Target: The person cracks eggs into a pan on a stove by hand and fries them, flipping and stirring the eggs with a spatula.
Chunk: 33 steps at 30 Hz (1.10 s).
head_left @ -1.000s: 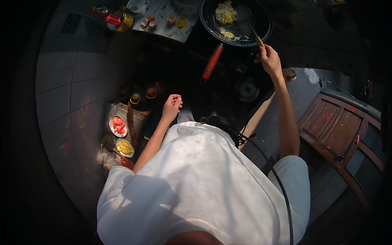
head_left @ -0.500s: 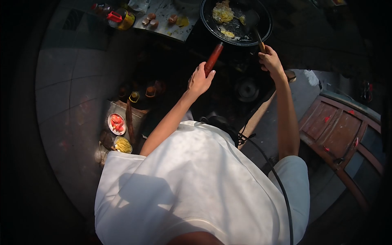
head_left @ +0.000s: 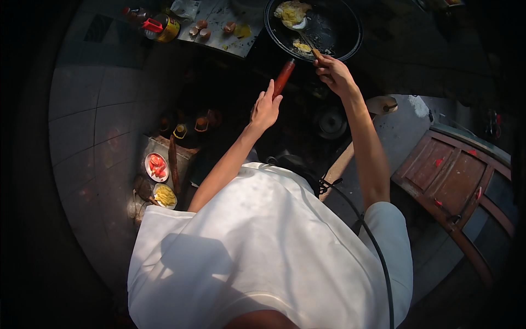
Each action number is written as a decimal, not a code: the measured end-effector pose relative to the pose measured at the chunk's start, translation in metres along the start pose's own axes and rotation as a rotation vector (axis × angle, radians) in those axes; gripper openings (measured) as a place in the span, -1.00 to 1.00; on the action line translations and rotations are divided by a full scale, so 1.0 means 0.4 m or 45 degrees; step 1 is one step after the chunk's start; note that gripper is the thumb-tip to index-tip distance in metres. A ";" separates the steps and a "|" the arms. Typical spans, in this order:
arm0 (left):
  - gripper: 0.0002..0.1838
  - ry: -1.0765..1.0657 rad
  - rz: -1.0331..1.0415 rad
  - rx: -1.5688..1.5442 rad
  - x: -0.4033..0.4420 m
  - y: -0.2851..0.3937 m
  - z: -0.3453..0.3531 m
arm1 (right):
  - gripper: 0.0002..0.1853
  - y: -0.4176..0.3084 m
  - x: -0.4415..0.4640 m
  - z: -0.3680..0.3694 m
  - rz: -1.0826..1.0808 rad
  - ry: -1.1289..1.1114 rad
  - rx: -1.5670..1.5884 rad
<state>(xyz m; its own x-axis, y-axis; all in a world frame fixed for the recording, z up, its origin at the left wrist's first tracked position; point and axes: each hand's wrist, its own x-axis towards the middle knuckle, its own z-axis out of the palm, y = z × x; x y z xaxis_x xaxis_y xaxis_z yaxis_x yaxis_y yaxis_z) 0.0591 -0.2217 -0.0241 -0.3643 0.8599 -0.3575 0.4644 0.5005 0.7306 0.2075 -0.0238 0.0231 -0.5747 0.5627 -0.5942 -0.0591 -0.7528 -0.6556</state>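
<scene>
A dark frying pan [head_left: 341, 34] is at the top of the view, its red-brown handle [head_left: 284, 78] pointing down toward me. My left hand [head_left: 265, 111] is closed around the end of that handle, one finger lying along it. My right hand [head_left: 336, 75] grips the wooden end of a spatula [head_left: 318, 54] over the pan's near rim. The spatula's head reaches left into the pan, against a large piece of cooked egg [head_left: 292, 11]. A smaller bit of egg [head_left: 301, 47] lies nearer the rim.
Cracked eggshells [head_left: 201, 25] and spilled yolk lie on a counter [head_left: 219, 43] left of the pan. Beside them is a bottle with a red handle [head_left: 159, 26]. Lower left are a plate of red slices [head_left: 157, 166] and a bowl of yellow pieces [head_left: 164, 196]. A wooden door [head_left: 446, 178] is at right.
My right hand has moved left with the spatula, whose head now meets the large egg piece. That egg has shifted up and left in the pan. My left hand stays on the handle.
</scene>
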 end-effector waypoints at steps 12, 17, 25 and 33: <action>-0.35 -0.026 0.030 0.022 0.005 -0.007 -0.001 | -0.62 0.056 -0.102 -0.092 -0.107 0.140 -0.001; -0.35 -0.027 0.032 0.051 0.005 -0.009 -0.001 | -0.59 0.066 -0.129 -0.118 -0.190 0.302 -0.140; -0.35 -0.037 0.016 0.042 0.006 -0.004 -0.004 | -0.55 0.072 -0.059 -0.141 -0.635 0.442 -1.222; -0.36 -0.026 0.013 0.020 0.002 -0.003 -0.007 | -0.50 0.019 -0.147 -0.042 -0.840 0.641 -2.040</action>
<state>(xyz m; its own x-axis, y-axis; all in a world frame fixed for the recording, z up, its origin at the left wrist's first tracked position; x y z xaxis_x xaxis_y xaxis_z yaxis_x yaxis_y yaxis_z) 0.0561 -0.2219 -0.0236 -0.3430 0.8667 -0.3622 0.4805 0.4932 0.7252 0.2546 -0.0569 0.0450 -0.4906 0.8698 0.0534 0.7867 0.4684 -0.4021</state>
